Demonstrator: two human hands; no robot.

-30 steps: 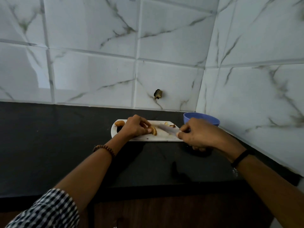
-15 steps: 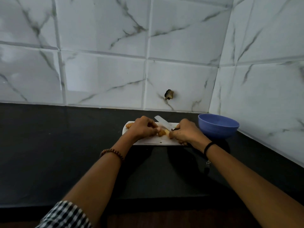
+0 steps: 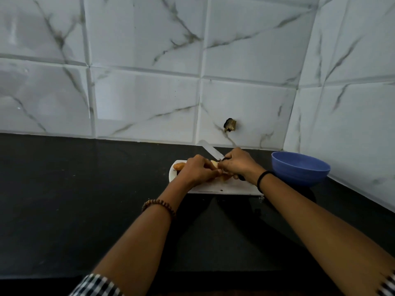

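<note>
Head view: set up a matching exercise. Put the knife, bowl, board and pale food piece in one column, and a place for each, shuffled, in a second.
Things:
1. knife
2. bowl
3. board
4. pale food piece

Places:
A. pinched by the left hand
B. on the counter, right of the board
C. gripped by the right hand, blade toward the wall
D. flat on the counter, under both hands

Pairs: 1-C, 2-B, 3-D, 4-A.
</note>
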